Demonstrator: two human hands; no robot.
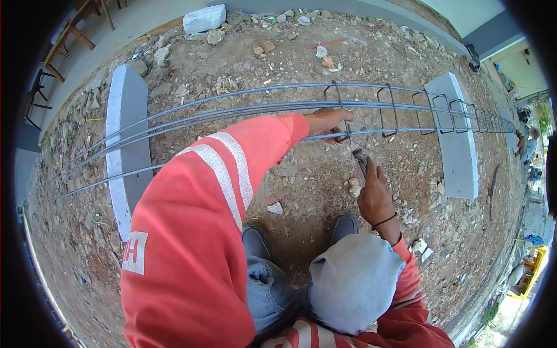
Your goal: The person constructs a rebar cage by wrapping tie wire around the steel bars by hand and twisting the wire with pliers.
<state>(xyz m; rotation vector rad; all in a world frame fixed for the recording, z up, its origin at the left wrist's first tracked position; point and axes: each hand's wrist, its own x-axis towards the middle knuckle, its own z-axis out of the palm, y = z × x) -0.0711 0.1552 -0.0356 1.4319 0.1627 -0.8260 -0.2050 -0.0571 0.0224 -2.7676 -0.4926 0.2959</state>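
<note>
Long steel bars run across the view, with square wire stirrups around them to the right. My left hand is closed at the lower bar, beside a stirrup, its fingers wrapped around the bar and stirrup corner. Lower and to the right, my right hand is closed on the handle of a dark metal pliers-like tool. The tool's head points up toward the stirrup's lower corner, a little below it. A thin wire seems to run between the corner and the tool.
Two grey blocks, one at left and one at right, lie under the bars. Rubble and stones cover the ground, with a white block at the top. Wooden furniture stands top left. Another person is at the far right.
</note>
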